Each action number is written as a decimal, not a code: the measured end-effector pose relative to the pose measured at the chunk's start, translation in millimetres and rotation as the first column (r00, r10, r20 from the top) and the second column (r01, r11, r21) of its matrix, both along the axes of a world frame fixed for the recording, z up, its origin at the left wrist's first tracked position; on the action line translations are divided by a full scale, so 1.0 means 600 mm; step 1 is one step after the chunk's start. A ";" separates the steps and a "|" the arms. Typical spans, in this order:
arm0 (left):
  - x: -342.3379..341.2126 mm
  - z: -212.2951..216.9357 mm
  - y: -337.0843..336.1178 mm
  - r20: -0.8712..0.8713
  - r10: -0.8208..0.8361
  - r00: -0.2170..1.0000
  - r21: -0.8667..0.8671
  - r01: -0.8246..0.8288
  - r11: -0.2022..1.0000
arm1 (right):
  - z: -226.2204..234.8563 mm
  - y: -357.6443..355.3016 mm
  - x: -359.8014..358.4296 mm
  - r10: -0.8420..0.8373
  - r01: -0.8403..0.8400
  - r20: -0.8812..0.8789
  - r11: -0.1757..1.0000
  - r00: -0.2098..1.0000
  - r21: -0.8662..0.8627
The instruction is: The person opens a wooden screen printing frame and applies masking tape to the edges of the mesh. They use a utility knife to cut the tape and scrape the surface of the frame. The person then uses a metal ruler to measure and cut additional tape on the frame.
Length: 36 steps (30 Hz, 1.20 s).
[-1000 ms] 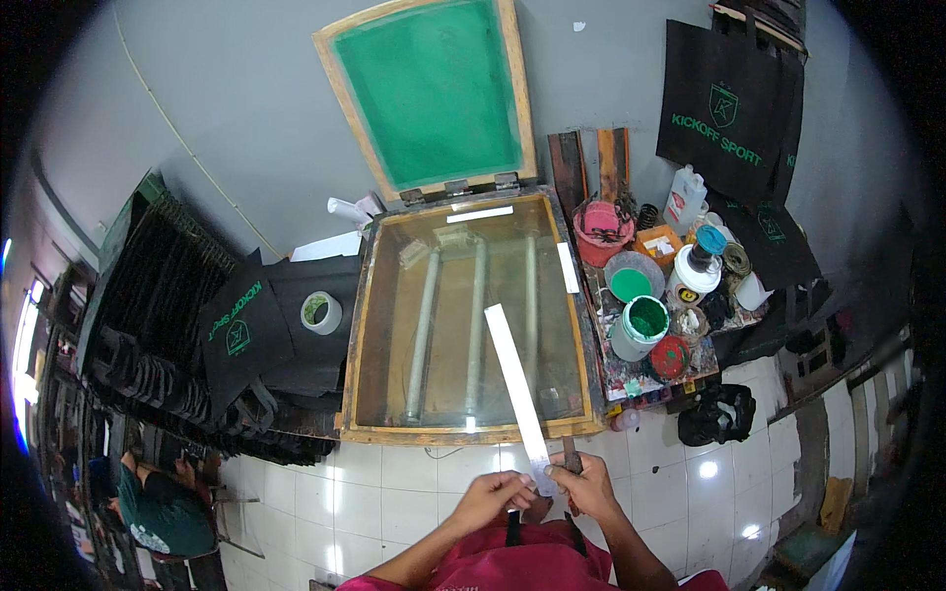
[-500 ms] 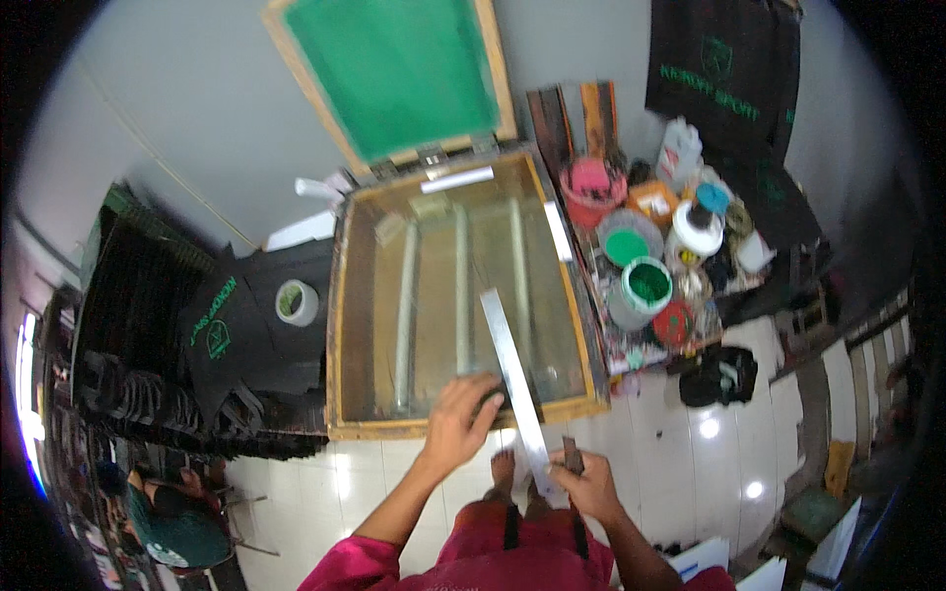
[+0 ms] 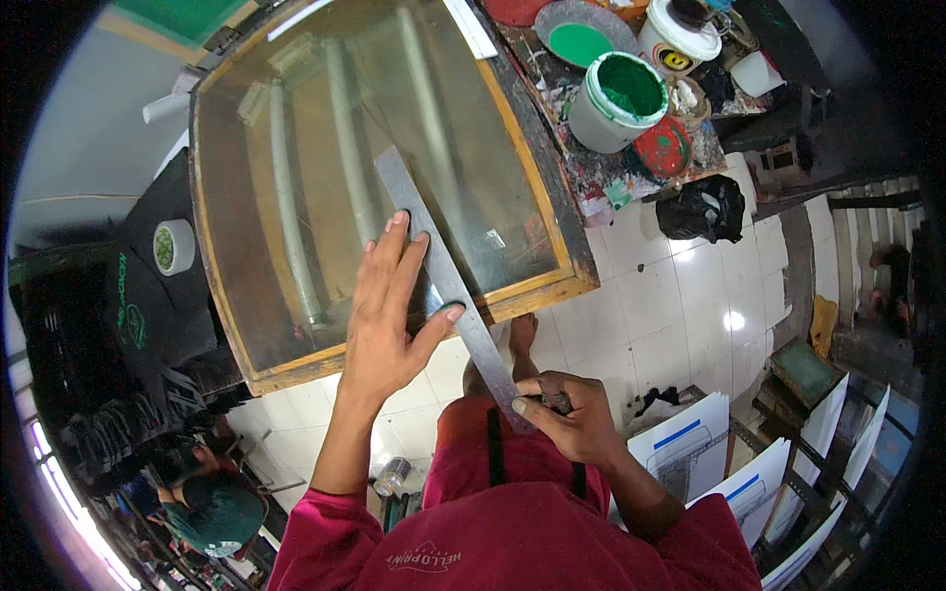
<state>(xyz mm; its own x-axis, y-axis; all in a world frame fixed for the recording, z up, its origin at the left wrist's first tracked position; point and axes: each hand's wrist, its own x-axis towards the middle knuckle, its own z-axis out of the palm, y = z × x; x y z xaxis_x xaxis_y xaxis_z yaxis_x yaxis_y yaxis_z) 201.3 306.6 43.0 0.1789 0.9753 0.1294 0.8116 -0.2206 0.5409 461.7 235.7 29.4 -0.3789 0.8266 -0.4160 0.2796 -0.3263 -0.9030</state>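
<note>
One steel ruler [image 3: 450,276] toward eleven o'clock, three fluorescent tubes [image 3: 350,148].
Right hand [image 3: 574,419] clamped on ruler; left hand [image 3: 382,320] splayed, fingers apart.

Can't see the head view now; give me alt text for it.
A right hand holds the near end of a flat metal strip reaching over a wood-framed glass top, while the left hand is spread at the strip's left edge. An open white tub of green paint stands to the right.

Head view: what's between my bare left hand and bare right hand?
In the head view, the lower part of a flat silver metal ruler slants between your left hand and right hand, above a bare leg and white tiled floor.
</note>
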 end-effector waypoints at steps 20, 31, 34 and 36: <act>0.020 -0.013 0.020 -0.170 -0.068 0.983 -0.037 0.062 0.997 | -0.040 0.001 0.013 -0.119 0.106 -0.153 0.990 0.981 -0.091; 0.020 -0.012 0.020 -0.183 -0.071 0.981 -0.042 0.065 0.997 | -0.049 -0.003 0.016 -0.089 0.081 -0.129 0.995 0.988 -0.063; 0.021 -0.012 0.019 -0.184 -0.072 0.980 -0.038 0.066 0.997 | -0.047 -0.004 0.018 -0.088 0.075 -0.118 0.991 0.989 -0.112; 0.021 -0.013 0.018 -0.186 -0.072 0.980 -0.035 0.066 0.997 | -0.042 -0.001 0.015 -0.101 0.087 -0.127 0.990 0.987 -0.113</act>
